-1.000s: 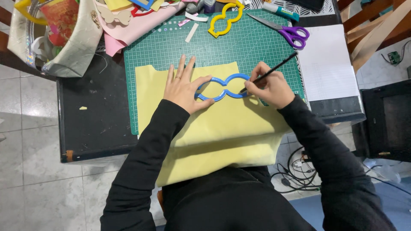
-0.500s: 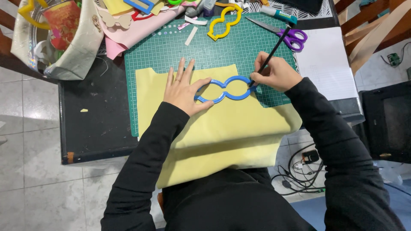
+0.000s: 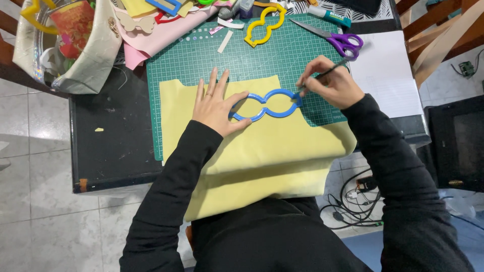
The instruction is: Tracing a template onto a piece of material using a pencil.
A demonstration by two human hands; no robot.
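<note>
Blue template (image 3: 265, 105) flat on yellow sheet (image 3: 262, 151)

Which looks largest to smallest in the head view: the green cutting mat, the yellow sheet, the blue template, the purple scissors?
1. Green cutting mat and yellow sheet: too close to rank.
2. Blue template.
3. Purple scissors.

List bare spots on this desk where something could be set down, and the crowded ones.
Free: the black tabletop left of the green cutting mat, and the mat strip between the yellow foam sheet and the yellow figure-eight template. Crowded: the back edge, with pink sheets and purple-handled scissors. Both hands occupy the sheet's top.
</note>
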